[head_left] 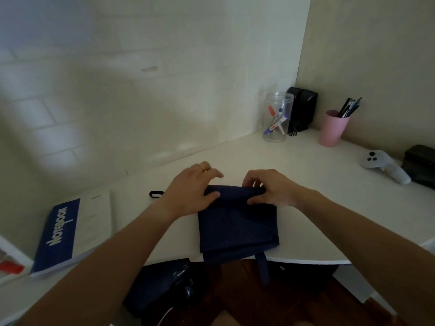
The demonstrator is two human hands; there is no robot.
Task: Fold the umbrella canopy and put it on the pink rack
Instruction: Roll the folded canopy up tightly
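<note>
The dark blue umbrella canopy [237, 228] lies folded into a rough square on the white table [306, 208], near its front edge. A narrow strap [263, 267] of it hangs over that edge. My left hand [190, 187] presses on the canopy's far left corner, thumb on the cloth. My right hand [270, 188] pinches the far right part of the folded top edge. No pink rack is in view.
A blue notebook [60, 234] lies at the left. At the back right stand a clear jar of markers [277, 117], a black speaker [302, 109] and a pink cup of pens [333, 128]. A white controller [383, 165] lies at the right. A dark bag [162, 283] sits below the table.
</note>
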